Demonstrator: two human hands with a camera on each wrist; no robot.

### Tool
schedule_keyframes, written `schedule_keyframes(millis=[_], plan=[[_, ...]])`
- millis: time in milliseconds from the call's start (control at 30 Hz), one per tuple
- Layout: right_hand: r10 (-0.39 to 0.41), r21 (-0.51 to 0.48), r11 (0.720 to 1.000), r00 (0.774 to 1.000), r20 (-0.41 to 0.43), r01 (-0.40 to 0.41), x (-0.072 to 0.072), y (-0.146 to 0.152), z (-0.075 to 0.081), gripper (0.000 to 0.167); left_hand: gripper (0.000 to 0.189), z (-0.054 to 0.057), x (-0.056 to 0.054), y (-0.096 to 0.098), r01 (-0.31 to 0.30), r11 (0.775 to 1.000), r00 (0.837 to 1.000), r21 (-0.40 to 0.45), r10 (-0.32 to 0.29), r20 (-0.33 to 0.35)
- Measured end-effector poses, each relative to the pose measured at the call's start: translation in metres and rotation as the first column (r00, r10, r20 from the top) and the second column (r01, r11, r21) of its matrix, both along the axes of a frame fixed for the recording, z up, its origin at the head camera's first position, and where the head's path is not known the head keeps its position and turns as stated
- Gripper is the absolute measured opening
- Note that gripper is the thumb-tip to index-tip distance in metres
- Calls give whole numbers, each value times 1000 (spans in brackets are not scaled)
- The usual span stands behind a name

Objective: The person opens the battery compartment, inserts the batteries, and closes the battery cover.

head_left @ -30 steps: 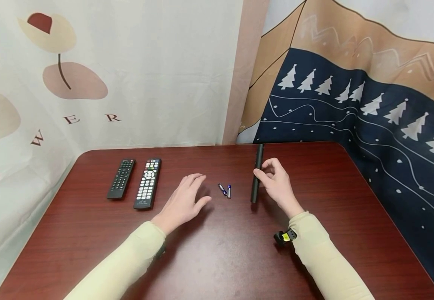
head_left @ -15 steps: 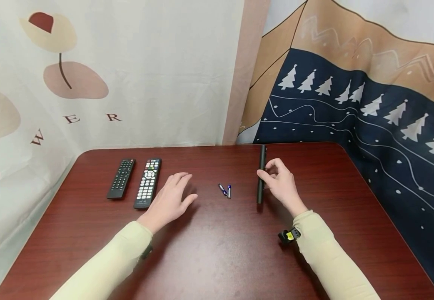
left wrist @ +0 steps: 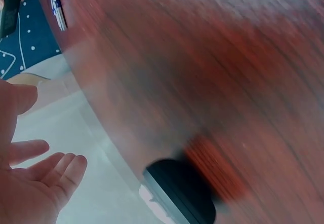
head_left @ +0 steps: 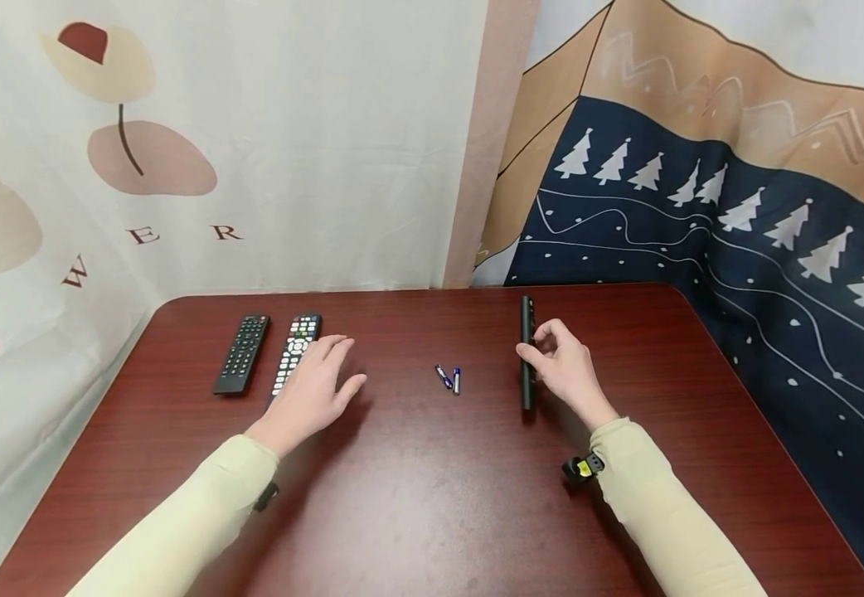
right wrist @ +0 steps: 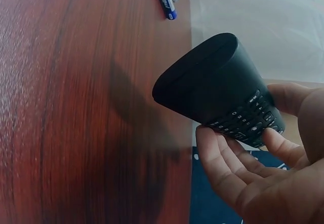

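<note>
My right hand (head_left: 568,371) holds a black remote control (head_left: 527,391) tipped up on its side, thumb on one face and fingers on the other. In the right wrist view its end and keys show, with the fingers of the right hand (right wrist: 243,178) on the keyed side. My left hand (head_left: 307,391) hovers with fingers loosely extended, holding nothing. It overlaps a black remote control with white buttons (head_left: 302,328) and hides its lower part in the head view. Two small blue-and-silver batteries (head_left: 457,381) lie between the hands.
A smaller black remote control (head_left: 241,356) lies at the far left of the reddish-brown table (head_left: 387,514). Behind the table's back edge hang a pale printed curtain (head_left: 342,166) and a dark blue cloth with white trees (head_left: 626,224).
My left hand has moved left from beside the batteries to over the white-buttoned remote control. My right hand has shifted slightly right with the remote control it holds.
</note>
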State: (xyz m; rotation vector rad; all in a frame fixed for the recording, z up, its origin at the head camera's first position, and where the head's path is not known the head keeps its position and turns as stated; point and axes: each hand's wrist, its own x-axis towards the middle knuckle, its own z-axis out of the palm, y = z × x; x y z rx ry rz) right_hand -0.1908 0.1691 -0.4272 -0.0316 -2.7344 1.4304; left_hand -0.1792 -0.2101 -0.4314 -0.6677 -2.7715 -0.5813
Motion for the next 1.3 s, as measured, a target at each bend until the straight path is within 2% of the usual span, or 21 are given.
schedule_keyframes(millis=[300, 667, 900, 1100, 1300], plan=[[4, 83, 997, 1000, -30, -2, -1, 3, 1, 27, 53, 2, -4, -19, -54, 999, 999, -10, 54, 5], [-2, 222, 975, 1000, -29, 8, -3, 7, -3, 27, 50, 4, -5, -38, -110, 994, 994, -26, 110, -28], [2, 283, 959, 1000, -9, 1, -5, 7, -4, 29, 50, 2, -7, -54, -148, 988, 989, -43, 148, -11], [-8, 325, 946, 1000, 26, -1, -4, 7, -1, 31, 46, 0, -8, -70, -172, 984, 985, -45, 171, -32], [-5, 361, 932, 997, 79, -24, -3, 7, -3, 34, 50, 1, -8, -81, -213, 976, 977, -43, 213, 2]])
